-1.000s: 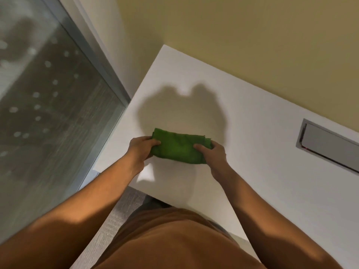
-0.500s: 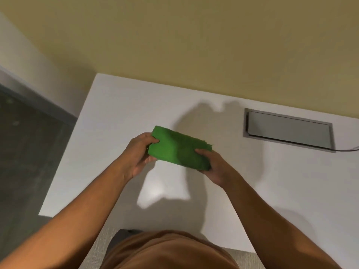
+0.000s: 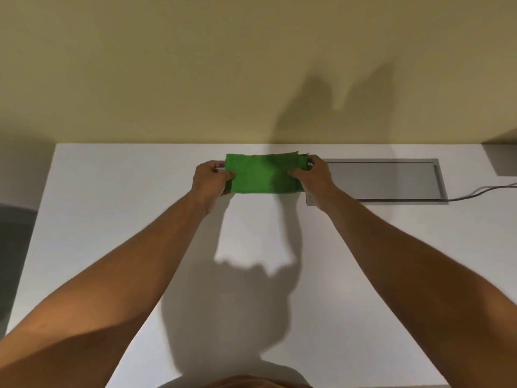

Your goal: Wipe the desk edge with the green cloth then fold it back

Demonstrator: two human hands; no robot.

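Note:
The green cloth is folded into a flat rectangle and held stretched between both hands, above the far part of the white desk near the wall. My left hand pinches its left end. My right hand pinches its right end, where the folded layers show. Both arms are stretched well forward. The cloth's underside is hidden, so I cannot tell whether it touches the desk.
A grey metal cable hatch is set into the desk just right of my right hand. A grey cable runs out from it to the right. A yellow wall backs the desk. A grey object sits at the far right.
The view has swung right from the desk's left corner to face the wall squarely. Both hands have carried the folded cloth forward, away from the near edge, to the back of the desk.

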